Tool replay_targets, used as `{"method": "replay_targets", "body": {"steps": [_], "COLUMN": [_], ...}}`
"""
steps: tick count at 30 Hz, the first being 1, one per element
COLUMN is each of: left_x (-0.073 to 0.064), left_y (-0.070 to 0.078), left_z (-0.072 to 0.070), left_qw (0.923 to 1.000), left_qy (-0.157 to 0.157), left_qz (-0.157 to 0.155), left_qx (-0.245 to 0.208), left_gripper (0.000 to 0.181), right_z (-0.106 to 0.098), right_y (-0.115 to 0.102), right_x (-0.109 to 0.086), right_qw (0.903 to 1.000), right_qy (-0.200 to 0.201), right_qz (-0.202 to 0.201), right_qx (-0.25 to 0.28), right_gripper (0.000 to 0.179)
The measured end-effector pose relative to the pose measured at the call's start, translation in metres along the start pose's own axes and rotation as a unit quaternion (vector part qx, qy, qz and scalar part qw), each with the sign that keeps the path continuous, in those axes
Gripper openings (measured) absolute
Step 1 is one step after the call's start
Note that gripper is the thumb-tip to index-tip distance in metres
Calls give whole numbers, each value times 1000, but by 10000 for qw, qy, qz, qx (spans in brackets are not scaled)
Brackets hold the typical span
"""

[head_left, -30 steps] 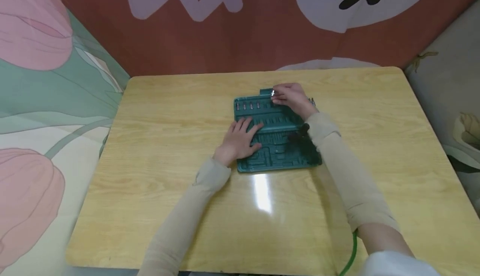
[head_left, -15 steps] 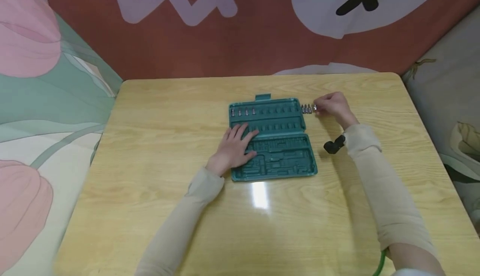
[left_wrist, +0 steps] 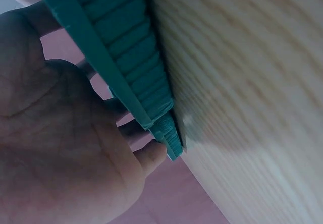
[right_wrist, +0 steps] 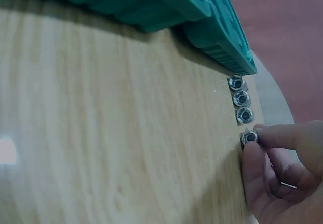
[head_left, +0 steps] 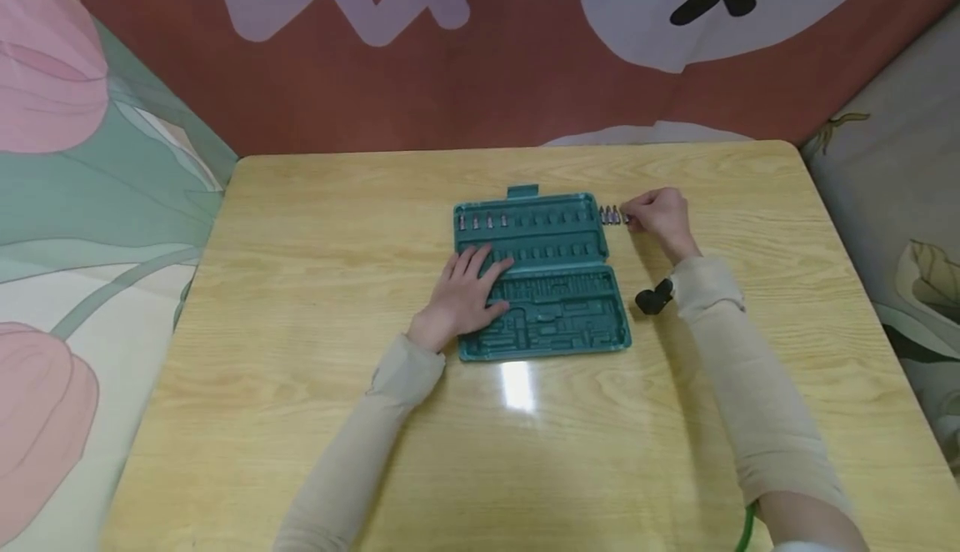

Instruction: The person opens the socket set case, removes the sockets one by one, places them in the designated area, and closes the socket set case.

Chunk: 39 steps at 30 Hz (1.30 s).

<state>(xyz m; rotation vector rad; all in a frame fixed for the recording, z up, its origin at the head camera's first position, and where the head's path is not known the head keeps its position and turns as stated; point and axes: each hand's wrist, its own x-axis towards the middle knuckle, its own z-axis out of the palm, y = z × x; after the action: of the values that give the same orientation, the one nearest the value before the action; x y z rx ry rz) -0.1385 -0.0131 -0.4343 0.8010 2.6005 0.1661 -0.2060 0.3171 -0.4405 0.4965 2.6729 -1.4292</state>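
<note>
My left hand (head_left: 456,295) rests on the left side of an open green tool case (head_left: 555,310), fingers spread over its hinge area. In the left wrist view the palm lies beside the green case's side wall (left_wrist: 83,47). To the right of the case, my right hand (head_left: 663,217) pinches a small silver socket bit (right_wrist: 249,137) between thumb and index finger, low at the table. Three more socket bits (right_wrist: 241,99) stand in a line between it and the case corner. Several others (head_left: 490,221) sit in the upper row of the case's molded slots, on the left.
The case lies on a light wood-grain table (head_left: 300,218), its latch flap (head_left: 522,191) toward the back. A black wrist camera (head_left: 654,297) hangs off the right sleeve, and a green cable (head_left: 746,527) runs by that forearm. A red printed backdrop (head_left: 517,77) rises behind the table.
My right hand has carried a socket bit from the case's upper row to the table on the right, then edged slightly left toward the line. My left hand has stayed on the case.
</note>
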Motion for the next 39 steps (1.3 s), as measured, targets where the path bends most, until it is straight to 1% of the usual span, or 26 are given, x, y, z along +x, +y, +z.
{"method": "replay_targets", "body": {"steps": [3,8,14,20,23,26,28,31,33,36,37,39], "left_x": [-1,-2,-2,-3,-2,0,1,1,1,1,1,2], "left_y": [-2,-6,-10,-10,-8,-7,-6,-7,-7,-6,-5,-4], "left_z": [-1,-3,-4,-4,-5,-6,-7,-7,-6,-4,-3,-2], "left_qw": [10000,10000,9999,9998,9998,9999,9998,9997,9997,9998,9998,9999], "left_qy": [-28,-63,-57,-115,-116,-79,-93,-94,-107,-114,-110,-113], "left_qz": [-5,-35,-55,-186,-128,-103,-120,-145,-131,-106,-98,-84], "left_qx": [-32,-28,-69,34,19,61,118,178,180,119,95,12], "left_gripper": [67,67,67,67,67,67,67,67,66,66,67,67], "right_z": [4,10,15,14,13,17,26,48,67,94,102,113], "right_y": [-1,-2,-3,-8,-17,-39,-60,-92,-104,-112,-111,-110], "right_x": [-1,1,3,0,-4,-8,-10,-13,-14,-14,-14,-14], "right_qw": [10000,9999,9998,9999,9994,9955,9923,9886,9844,9783,9771,9772], "right_qy": [41,82,159,-42,32,41,-149,-724,-1147,-1632,-1717,-1703], "right_qz": [-65,-63,-21,58,-276,-748,-993,-1092,-1098,-997,-941,-871], "right_qx": [-43,-77,66,119,-194,-578,-725,-739,-753,-799,-836,-923], "right_gripper": [28,31,34,36,35,34,33,32,31,31,31,29]}}
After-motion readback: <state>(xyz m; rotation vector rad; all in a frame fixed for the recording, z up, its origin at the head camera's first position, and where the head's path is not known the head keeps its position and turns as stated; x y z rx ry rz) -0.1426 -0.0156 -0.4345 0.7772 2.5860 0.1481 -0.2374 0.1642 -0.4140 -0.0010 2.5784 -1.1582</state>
